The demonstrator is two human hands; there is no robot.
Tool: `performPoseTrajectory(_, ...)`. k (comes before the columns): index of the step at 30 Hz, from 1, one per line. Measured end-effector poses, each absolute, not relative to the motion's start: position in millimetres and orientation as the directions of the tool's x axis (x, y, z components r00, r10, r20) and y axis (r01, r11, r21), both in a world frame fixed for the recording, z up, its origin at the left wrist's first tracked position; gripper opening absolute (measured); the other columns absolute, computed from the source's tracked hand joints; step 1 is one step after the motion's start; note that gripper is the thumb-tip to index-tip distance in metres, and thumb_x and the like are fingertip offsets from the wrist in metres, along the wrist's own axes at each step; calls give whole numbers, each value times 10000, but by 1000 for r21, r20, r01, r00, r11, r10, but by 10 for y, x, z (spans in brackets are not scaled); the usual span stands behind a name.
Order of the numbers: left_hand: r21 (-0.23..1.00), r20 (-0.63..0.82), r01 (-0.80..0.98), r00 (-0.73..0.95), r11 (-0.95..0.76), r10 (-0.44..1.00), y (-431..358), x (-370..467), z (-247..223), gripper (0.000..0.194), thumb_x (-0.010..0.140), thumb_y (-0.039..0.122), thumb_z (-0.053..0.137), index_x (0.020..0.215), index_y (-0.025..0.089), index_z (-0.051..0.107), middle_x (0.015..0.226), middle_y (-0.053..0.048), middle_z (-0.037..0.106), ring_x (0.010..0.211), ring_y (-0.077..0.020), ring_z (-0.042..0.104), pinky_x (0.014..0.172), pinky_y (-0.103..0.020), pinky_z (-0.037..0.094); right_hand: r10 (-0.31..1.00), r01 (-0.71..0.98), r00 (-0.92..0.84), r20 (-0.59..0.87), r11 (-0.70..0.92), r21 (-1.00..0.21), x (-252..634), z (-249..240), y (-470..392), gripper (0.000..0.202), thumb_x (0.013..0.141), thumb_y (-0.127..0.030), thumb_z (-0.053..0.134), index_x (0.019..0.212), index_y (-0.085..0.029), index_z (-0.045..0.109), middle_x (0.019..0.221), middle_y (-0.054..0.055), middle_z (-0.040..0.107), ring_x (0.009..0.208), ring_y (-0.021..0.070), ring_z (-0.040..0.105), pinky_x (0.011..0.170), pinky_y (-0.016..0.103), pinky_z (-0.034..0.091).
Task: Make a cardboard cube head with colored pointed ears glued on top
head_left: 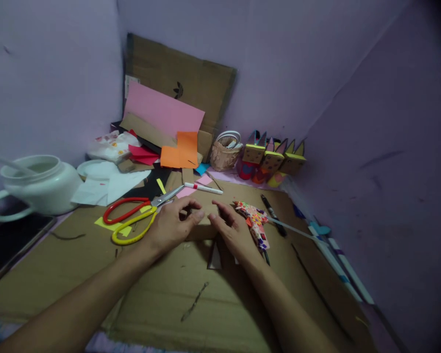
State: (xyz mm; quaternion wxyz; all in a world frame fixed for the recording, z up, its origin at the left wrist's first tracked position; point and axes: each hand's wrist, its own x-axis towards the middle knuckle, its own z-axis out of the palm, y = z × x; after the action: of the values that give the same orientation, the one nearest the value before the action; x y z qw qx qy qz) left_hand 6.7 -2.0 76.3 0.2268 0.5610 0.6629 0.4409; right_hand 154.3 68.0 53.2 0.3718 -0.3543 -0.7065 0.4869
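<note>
A small brown cardboard piece [201, 232] is between my hands, low over the cardboard-covered work surface. My left hand [174, 220] has its thumb and curled fingers at the piece's left end. At the other end, the thumb and fingers of my right hand [235, 229] close on it. Part of the piece is hidden by my fingers. Just left of my left hand lie scissors [127, 212] with one red and one yellow handle, blades slightly apart. A decorated, sequin-covered shape [255, 218] rests beside my right hand. Under that hand, a small white-faced triangular piece [215, 258] shows.
A white pot [40, 184] and a dark phone-like slab [14, 245] stand left. Behind are orange paper [182, 152], pink paper [161, 110], a marker [204, 188], a small basket [225, 156] and several eared paper figures [273, 161]. A black pen [274, 215] lies right, near the wall.
</note>
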Motion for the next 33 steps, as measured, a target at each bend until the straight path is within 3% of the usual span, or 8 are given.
performPoseTrajectory(8,858,138,514,-254,13,957,-9,48,792,321,734,418,567,927,168,625,936,-54,672,791,-206,637,713,-328,511,844,109,-519,132,219,-970,1588,508,719,440,767,-375,608,1170,-197,610,1169,87,640,1048,237,595,893,378,455)
performPoseTrajectory(14,901,148,427,-133,-78,980,-36,-123,794,493,879,491,301,977,192,681,1067,-82,668,986,-247,598,871,-387,464,829,146,-543,132,248,-958,1673,495,767,441,846,-493,498,1187,-238,613,1275,71,590,1230,259,469,1042,440,301)
performPoseTrajectory(17,901,94,425,-6,-83,996,-75,-184,778,476,785,477,521,1168,206,596,1160,-90,627,1047,-254,582,888,-377,463,826,161,-548,133,260,-952,1696,471,781,459,850,-520,484,1214,-262,592,1295,59,575,1248,259,449,1053,458,280)
performPoseTrajectory(19,876,53,479,22,-57,998,-102,-189,773,689,663,370,680,1300,214,470,1259,-108,563,1102,-262,557,913,-379,454,828,173,-546,126,259,-950,1705,461,780,458,845,-523,496,1221,-277,584,1292,54,577,1243,261,455,1046,469,290)
performPoseTrajectory(21,871,32,490,14,-35,999,-117,-180,771,791,634,301,696,1356,219,384,1334,-124,496,1153,-263,524,959,-407,421,836,184,-536,118,251,-950,1710,465,771,454,836,-520,511,1217,-284,587,1291,55,579,1230,265,470,1035,478,306)
performPoseTrajectory(26,965,-4,262,70,-15,998,-91,-179,775,636,734,292,576,1338,183,411,1255,-124,565,1139,-233,543,938,-371,440,866,178,-484,125,237,-955,1716,517,731,482,789,-548,551,1174,-267,626,1262,71,600,1194,285,504,1010,488,344)
performPoseTrajectory(33,952,20,303,54,-35,998,-53,-198,772,507,744,263,578,1240,168,528,1147,-90,642,1053,-226,588,919,-359,448,862,210,-500,89,220,-953,1710,554,683,592,783,-631,489,1207,-234,607,1321,89,547,1240,298,459,1050,502,289)
